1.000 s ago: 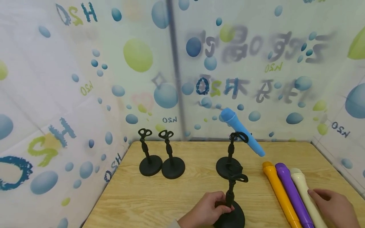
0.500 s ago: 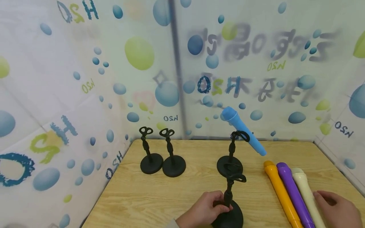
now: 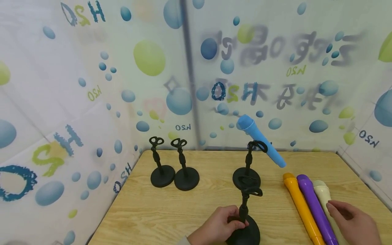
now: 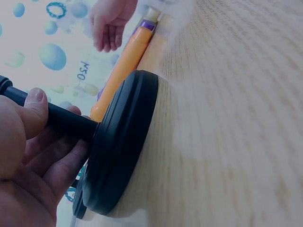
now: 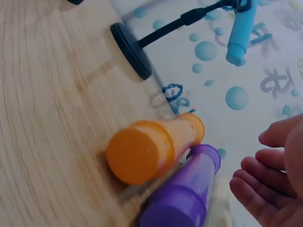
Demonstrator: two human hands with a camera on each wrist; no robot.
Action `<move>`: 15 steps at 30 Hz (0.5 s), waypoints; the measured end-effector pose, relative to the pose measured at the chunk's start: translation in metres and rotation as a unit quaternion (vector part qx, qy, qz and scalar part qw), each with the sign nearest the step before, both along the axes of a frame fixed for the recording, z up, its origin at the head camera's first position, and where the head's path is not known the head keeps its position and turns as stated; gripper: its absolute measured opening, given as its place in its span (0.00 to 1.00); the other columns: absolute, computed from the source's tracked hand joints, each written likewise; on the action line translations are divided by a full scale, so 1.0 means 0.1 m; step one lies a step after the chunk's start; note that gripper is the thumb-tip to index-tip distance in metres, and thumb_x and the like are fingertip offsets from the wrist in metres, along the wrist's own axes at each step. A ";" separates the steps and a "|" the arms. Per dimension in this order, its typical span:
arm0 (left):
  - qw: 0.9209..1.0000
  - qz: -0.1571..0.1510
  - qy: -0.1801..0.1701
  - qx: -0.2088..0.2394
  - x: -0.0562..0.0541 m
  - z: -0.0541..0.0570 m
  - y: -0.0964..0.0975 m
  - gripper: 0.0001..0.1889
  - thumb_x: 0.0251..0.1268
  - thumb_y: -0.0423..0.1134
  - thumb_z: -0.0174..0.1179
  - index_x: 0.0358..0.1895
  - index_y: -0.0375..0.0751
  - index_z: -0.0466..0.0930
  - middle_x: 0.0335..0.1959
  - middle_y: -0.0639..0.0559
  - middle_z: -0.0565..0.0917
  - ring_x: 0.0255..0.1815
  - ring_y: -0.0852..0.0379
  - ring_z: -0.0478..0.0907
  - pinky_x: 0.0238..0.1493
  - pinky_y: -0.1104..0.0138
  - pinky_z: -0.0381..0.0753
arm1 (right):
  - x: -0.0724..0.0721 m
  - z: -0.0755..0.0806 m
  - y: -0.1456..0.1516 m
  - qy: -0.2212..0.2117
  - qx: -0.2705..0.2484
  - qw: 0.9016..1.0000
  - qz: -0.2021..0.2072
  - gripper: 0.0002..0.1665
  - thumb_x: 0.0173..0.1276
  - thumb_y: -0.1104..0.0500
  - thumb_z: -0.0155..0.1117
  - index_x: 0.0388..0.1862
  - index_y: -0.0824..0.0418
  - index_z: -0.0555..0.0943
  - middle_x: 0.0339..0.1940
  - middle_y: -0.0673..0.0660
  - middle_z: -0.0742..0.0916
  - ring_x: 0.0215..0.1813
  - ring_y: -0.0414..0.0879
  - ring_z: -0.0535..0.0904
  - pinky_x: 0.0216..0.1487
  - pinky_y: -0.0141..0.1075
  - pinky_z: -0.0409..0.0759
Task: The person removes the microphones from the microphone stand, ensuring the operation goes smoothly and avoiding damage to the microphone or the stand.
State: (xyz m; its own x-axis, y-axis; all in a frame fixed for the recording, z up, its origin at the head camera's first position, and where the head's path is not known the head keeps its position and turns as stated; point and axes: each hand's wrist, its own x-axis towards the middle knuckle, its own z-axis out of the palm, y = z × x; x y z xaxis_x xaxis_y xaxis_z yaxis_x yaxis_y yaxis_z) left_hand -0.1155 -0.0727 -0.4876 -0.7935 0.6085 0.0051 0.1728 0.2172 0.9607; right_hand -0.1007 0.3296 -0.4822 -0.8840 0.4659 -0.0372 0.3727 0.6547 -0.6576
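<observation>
My left hand (image 3: pixel 217 223) grips the lower post of a black microphone stand (image 3: pixel 249 234), thumb and fingers around it. In the left wrist view, the round base (image 4: pixel 125 146) stands close over or on the wood. My right hand (image 3: pixel 355 219) is over the cream microphone (image 3: pixel 322 190) at the right, covering part of it. Its fingers are loosely bent with nothing between them in the right wrist view. A purple microphone (image 3: pixel 315 207) and an orange microphone (image 3: pixel 301 207) lie alongside the cream one.
Behind the gripped stand, another black stand (image 3: pixel 248 160) holds a tilted blue microphone (image 3: pixel 263 141). Two more black stands, one left (image 3: pixel 162 176) and one beside it (image 3: pixel 186 179), have bare clips. Patterned sheets hang around the wooden table (image 3: pixel 147 211).
My left hand and the gripped stand have shifted slightly left. My right hand first drew off to the right of the cream microphone, then came back left over it.
</observation>
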 end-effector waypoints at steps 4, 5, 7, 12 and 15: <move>1.000 -0.001 -0.001 0.002 0.00 -0.01 -0.01 0.05 0.79 0.32 0.63 0.50 0.39 0.86 0.47 0.51 0.94 0.49 0.72 0.87 0.54 0.77 0.82 | -0.02 0.04 -0.12 -0.005 -0.012 0.999 0.036 0.33 0.82 0.44 0.65 0.65 0.72 0.82 0.55 0.72 0.90 0.40 0.42 0.84 0.31 0.25 0.75; 1.000 -0.002 -0.002 0.002 0.00 -0.01 -0.02 0.05 0.79 0.32 0.63 0.50 0.39 0.86 0.47 0.51 0.94 0.49 0.72 0.87 0.54 0.77 0.82 | -0.02 0.04 -0.15 0.004 -0.010 0.999 0.045 0.33 0.82 0.44 0.65 0.65 0.72 0.82 0.55 0.72 0.90 0.40 0.39 0.83 0.31 0.24 0.75; 1.000 -0.004 -0.002 0.002 0.01 -0.01 -0.02 0.05 0.79 0.33 0.63 0.50 0.40 0.86 0.47 0.52 0.94 0.50 0.72 0.87 0.55 0.77 0.82 | -0.03 0.03 -0.19 0.023 -0.009 0.998 0.065 0.32 0.82 0.43 0.65 0.64 0.72 0.83 0.55 0.72 0.90 0.38 0.31 0.81 0.31 0.24 0.75; 1.000 -0.005 -0.009 0.003 0.00 -0.03 -0.05 0.05 0.80 0.34 0.63 0.50 0.41 0.86 0.47 0.55 0.94 0.51 0.72 0.87 0.56 0.77 0.82 | -0.07 0.04 -0.30 0.043 0.002 0.993 0.106 0.31 0.82 0.42 0.65 0.61 0.69 0.86 0.53 0.69 0.92 0.36 0.27 0.78 0.33 0.26 0.77; 1.000 -0.003 -0.013 0.001 0.00 -0.04 -0.06 0.05 0.80 0.34 0.63 0.50 0.42 0.86 0.47 0.56 0.94 0.51 0.72 0.87 0.56 0.77 0.82 | -0.09 0.08 -0.38 0.037 -0.002 0.990 0.134 0.31 0.82 0.42 0.64 0.62 0.69 0.85 0.52 0.68 0.92 0.40 0.36 0.83 0.35 0.26 0.79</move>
